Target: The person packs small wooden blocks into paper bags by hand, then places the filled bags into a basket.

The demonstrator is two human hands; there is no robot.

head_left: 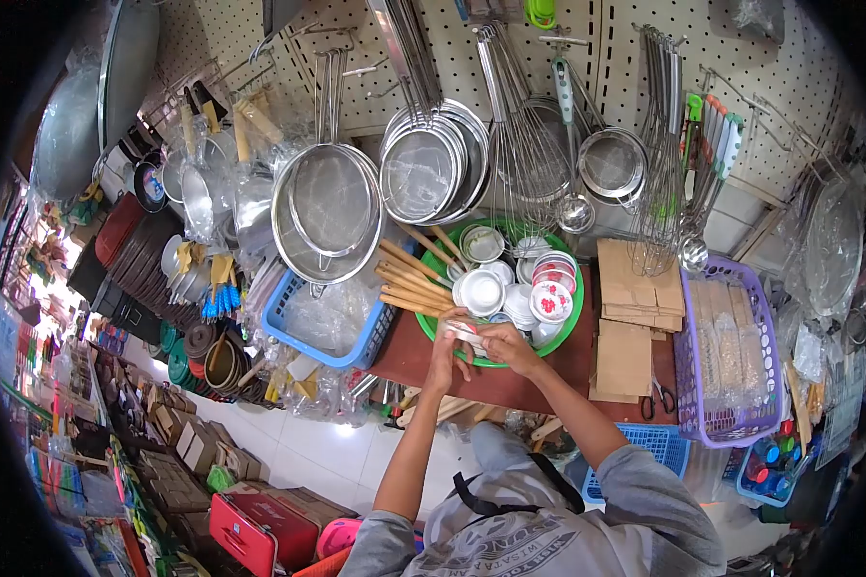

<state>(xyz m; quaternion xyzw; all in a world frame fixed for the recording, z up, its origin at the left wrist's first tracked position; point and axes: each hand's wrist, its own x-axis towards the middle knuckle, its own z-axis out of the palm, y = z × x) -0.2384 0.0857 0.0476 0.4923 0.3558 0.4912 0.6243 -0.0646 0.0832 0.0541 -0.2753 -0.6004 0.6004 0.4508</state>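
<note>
Both hands are together over the near rim of a round green basin. My left hand grips a small white dish with a touch of red on it, seen nearly edge-on. On the dish's right side, the fingers of my right hand are closed on it too. Inside the basin are several stacked white bowls and a stack of flower-patterned dishes. Wooden sticks lean over the basin's left rim, just beyond my left hand.
A blue basket with plastic wrap stands left of the basin. To the right are cardboard pieces, scissors and a purple basket. Strainers and whisks hang above from a pegboard.
</note>
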